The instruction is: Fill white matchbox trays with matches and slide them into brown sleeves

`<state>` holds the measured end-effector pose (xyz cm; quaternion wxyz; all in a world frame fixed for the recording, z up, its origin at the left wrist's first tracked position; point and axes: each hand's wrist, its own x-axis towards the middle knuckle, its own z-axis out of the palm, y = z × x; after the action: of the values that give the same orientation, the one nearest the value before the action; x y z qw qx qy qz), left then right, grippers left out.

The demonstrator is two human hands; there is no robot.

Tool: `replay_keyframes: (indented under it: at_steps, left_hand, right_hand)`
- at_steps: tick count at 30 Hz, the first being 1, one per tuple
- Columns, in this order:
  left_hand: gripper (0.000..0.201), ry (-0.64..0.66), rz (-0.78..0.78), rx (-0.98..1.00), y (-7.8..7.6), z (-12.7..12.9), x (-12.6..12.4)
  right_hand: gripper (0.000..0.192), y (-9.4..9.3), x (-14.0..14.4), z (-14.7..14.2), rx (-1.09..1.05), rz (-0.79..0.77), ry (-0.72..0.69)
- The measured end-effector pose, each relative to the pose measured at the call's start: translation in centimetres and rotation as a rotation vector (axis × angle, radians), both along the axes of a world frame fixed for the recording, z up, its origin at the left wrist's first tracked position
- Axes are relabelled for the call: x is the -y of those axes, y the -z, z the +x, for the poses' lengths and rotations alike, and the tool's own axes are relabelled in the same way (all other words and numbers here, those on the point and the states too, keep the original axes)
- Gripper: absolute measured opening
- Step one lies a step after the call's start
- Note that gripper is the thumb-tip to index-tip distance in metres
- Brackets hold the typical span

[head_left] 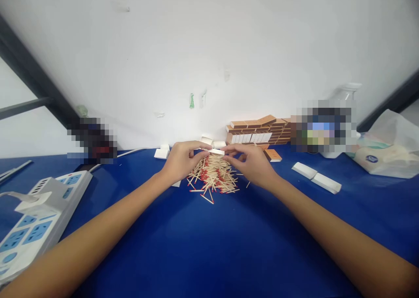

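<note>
Bare forearms (114, 221): left hand (181, 162) and right hand (255, 163) pinch a white cardboard tray (216, 152) between fingers at twelve o'clock.
Red-headed wooden matches (216, 176) beneath are left loose; brown cardboard matchboxes (279, 133) at one o'clock look finished.

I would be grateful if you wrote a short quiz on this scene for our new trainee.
1. What do the left hand and the right hand hold between their fingertips?
a) an orange matchbox
b) a small white piece
c) a plastic bag

2. True or false: the power strip lies on the person's right side.

3. Fill in the missing word: the heads in the pile of matches are ______.

Key:
1. b
2. False; it lies on the person's left.
3. red
</note>
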<state>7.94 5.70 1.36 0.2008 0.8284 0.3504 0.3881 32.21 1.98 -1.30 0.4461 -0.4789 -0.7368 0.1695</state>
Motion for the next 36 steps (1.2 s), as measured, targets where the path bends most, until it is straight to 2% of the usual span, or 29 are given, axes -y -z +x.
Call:
replay_keyframes:
  at_steps: [5,11,14,15,16,19,20,22,24,25,27,30,33,36]
  left_hand:
    - [0.014,0.081,0.272,-0.002,0.7,-0.7,0.1]
    - [0.026,0.179,0.540,-0.044,1.2,-2.1,1.1]
    - [0.033,0.127,0.655,0.006,0.9,-2.2,2.9]
    - [0.032,0.063,0.611,0.062,0.7,-2.1,3.8]
    - [0.030,-0.007,0.501,0.105,0.5,-2.0,4.7]
    - [0.030,-0.086,0.125,0.164,0.1,-1.9,7.6]
    - [0.025,-0.111,0.024,0.171,0.1,-2.2,8.4]
    - [0.012,-0.132,-0.148,0.105,0.5,-2.9,9.7]
    - [0.010,-0.108,-0.250,0.008,1.2,-3.9,10.4]
    - [0.011,-0.087,-0.273,-0.033,1.6,-4.4,10.6]
    - [0.013,-0.015,-0.287,-0.115,2.3,-5.2,10.8]
    - [0.015,0.067,-0.208,-0.219,2.9,-5.8,10.7]
    - [0.015,0.095,-0.128,-0.271,3.0,-6.0,10.6]
    - [0.019,0.143,-0.138,-0.314,2.6,-6.1,10.6]
  right_hand:
    - [0.017,-0.3,0.7,-0.3,0.113,0.171,0.001]
    - [0.022,-0.3,1.5,-0.5,0.252,0.467,0.016]
    - [0.021,-0.9,2.8,-1.1,0.205,0.503,-0.007]
    - [0.020,-1.2,3.4,-1.4,0.167,0.467,-0.030]
    - [0.020,-1.6,4.1,-1.8,0.120,0.394,-0.058]
    - [0.017,-2.5,6.2,-3.2,-0.066,0.026,-0.155]
    - [0.017,-2.6,6.8,-3.6,-0.115,-0.107,-0.191]
    - [0.018,-2.7,7.6,-4.3,-0.143,-0.346,-0.288]
    - [0.022,-2.5,7.9,-4.6,-0.082,-0.471,-0.352]
    - [0.023,-2.3,7.8,-4.7,-0.023,-0.471,-0.352]
    - [0.023,-1.7,7.6,-4.6,0.128,-0.374,-0.292]
    - [0.017,-0.6,7.1,-4.4,0.333,-0.216,-0.187]
    - [0.017,0.4,7.0,-4.6,0.441,-0.165,-0.152]
    - [0.013,1.0,7.0,-5.0,0.465,-0.147,-0.177]
